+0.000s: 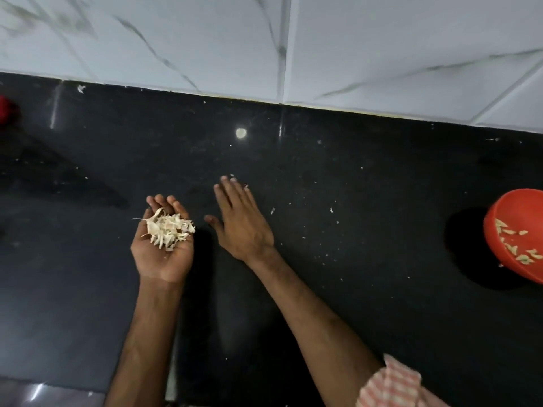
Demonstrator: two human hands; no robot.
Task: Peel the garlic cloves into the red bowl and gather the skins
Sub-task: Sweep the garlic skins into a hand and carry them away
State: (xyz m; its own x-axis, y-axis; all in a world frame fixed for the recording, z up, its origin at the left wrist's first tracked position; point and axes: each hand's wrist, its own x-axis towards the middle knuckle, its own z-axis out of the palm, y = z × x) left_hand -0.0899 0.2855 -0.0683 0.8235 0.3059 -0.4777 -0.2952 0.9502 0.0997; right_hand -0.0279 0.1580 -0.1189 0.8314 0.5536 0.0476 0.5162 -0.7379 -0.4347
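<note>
My left hand [160,254] is palm up at centre left, cupped around a heap of pale garlic skins [169,227]. Just to its right, my right hand [239,221] lies flat, palm down, on the black countertop [352,177], fingers together and nothing in it. The red bowl [517,207] stands at the far right edge, partly cut off, with several peeled garlic cloves [512,245] inside. Small bits of skin [331,210] are scattered on the counter to the right of my right hand.
A white marble-tiled wall [293,48] runs along the back of the counter. A blurred red object [7,108] sits at the far left edge. The counter's front edge [58,383] shows at bottom left. A checked sleeve [390,386] is at bottom right.
</note>
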